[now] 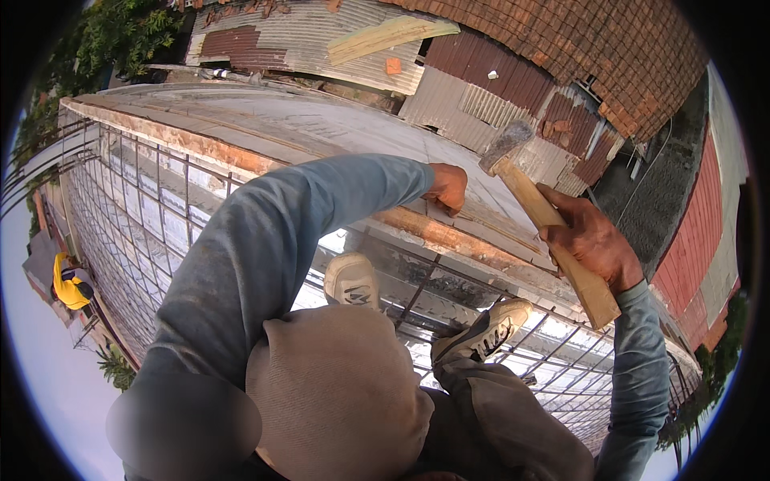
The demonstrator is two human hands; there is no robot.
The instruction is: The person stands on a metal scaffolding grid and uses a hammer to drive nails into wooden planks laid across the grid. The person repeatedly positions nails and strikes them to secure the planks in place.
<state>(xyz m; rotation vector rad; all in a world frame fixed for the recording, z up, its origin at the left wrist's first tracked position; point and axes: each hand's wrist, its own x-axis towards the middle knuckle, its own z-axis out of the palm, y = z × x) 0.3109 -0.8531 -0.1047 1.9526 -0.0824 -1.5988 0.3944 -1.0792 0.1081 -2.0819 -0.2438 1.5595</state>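
Note:
My right hand (595, 239) is wrapped around the pale wooden handle of a hammer (525, 188). The grey, worn metal head points up and away, to the right of my other hand and above the boards. Lower down, the handle's squared butt sticks out past my palm. My left hand (447, 188) reaches across to the edge of the formwork boards (345, 148), its fingers curled closed and pointing down. Whatever those fingers pinch, if anything, is hidden. A rusty orange timber edge (425, 228) runs just below that hand.
My shoes (485, 329) stand amid a rebar grid (144, 192) over shiny sheeting. Past the boards' outer edge lie lower corrugated metal roofs (497, 76) and a tiled roof (618, 48). A person in yellow (70, 280) is at the far left.

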